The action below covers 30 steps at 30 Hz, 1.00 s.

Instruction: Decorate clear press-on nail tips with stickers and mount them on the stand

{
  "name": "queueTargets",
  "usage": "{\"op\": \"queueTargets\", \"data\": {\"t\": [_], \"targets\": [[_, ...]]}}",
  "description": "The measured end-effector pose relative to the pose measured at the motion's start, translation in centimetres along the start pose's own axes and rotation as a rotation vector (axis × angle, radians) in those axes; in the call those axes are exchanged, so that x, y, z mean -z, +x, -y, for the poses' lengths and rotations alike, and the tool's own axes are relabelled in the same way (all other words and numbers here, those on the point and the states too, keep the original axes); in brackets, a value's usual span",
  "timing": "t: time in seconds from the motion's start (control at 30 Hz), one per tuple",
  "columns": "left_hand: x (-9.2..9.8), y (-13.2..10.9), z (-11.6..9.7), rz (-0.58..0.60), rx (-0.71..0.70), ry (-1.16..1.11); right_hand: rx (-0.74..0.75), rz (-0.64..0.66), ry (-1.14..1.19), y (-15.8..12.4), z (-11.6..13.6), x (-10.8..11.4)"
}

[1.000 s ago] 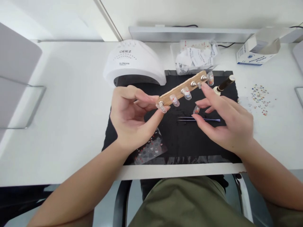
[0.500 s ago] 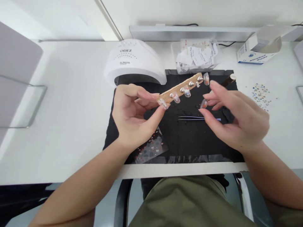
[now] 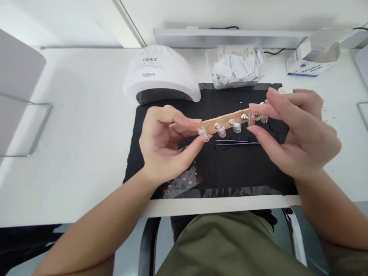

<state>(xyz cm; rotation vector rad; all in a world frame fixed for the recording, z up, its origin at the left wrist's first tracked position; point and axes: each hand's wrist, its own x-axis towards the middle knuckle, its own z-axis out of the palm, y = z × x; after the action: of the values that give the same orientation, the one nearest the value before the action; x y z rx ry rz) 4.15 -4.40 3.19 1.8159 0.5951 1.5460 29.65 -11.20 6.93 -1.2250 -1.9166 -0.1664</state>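
My left hand (image 3: 163, 143) pinches the left end of a wooden nail display strip (image 3: 227, 119) between thumb and fingers. Along the strip stand several silver studs bearing clear false nails with coloured flecks. Thumb and index finger of my right hand (image 3: 299, 130) close around one decorated false nail (image 3: 251, 118) at a stud near the strip's right end. Another false nail (image 3: 265, 118) shows just beyond it, partly behind my fingers. Below the strip, tweezers (image 3: 234, 142) lie on the black mat (image 3: 230, 168). A clear sheet with red and white flecks (image 3: 184, 180) lies under my left wrist.
A white nail lamp (image 3: 162, 73) stands at the back left of the mat. Behind the mat is a clear plastic box (image 3: 214, 82) of alcohol pad packets. An open alcohol pads carton (image 3: 312, 63) stands at the back right.
My right hand has brought a false nail up to the bare stud on the strip. The strip has swung flatter, its right end lower, and shifted slightly right with my left hand.
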Motion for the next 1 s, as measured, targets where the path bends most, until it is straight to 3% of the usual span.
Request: {"op": "queueTargets", "data": {"t": [0.1,0.2,0.3,0.57,1.0], "targets": [[0.0,0.0,1.0,0.004,-0.039,-0.053,0.027,-0.029,-0.009,0.1,-0.1,-0.2],[0.0,0.0,2.2,-0.005,-0.195,-0.194,0.089,-0.111,0.008,0.1,-0.5,-0.8],[0.0,0.0,2.4,0.012,-0.073,-0.209,0.088,-0.11,0.005,0.0,-0.7,-1.1],[0.4,0.0,0.4,0.047,0.261,-0.213,0.087,-0.106,-0.007,0.1,-0.5,-0.9],[0.1,0.2,-0.2,0.045,0.387,-0.334,0.142,-0.112,-0.106,0.1,-0.6,-0.8]]}}
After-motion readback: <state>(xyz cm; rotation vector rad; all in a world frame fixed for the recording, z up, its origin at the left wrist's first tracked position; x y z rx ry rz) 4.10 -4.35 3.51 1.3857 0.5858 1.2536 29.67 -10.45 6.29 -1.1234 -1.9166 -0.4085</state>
